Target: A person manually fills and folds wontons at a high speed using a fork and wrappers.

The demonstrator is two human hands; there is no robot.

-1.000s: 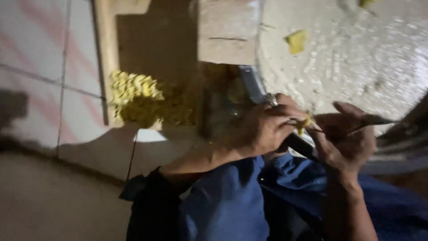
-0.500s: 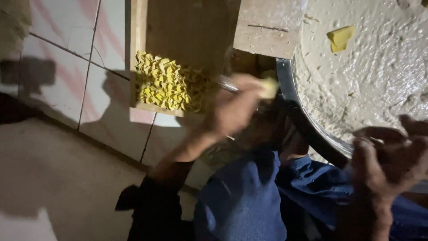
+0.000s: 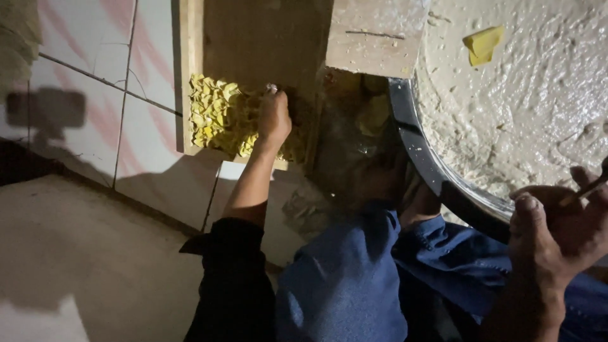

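My left hand reaches out to a pile of small folded yellow pieces in a shallow wooden tray and rests on them, knuckles up. Its fingertips are hidden, so I cannot tell whether it holds a piece. My right hand hovers at the lower right, over my blue-clad knee, with its fingers closed on a thin stick. Beside it stands a big round pan with a dark rim, full of pale lumpy paste.
A yellow square wrapper lies on the paste. A wooden board overlaps the pan's top left edge. The tray sits on a white and pink tiled floor. A bare concrete step lies at the lower left.
My left hand left my right hand, carried a yellow piece to the left, and now lies on the pile in the tray. My right hand stayed near the pan's rim with the stick.
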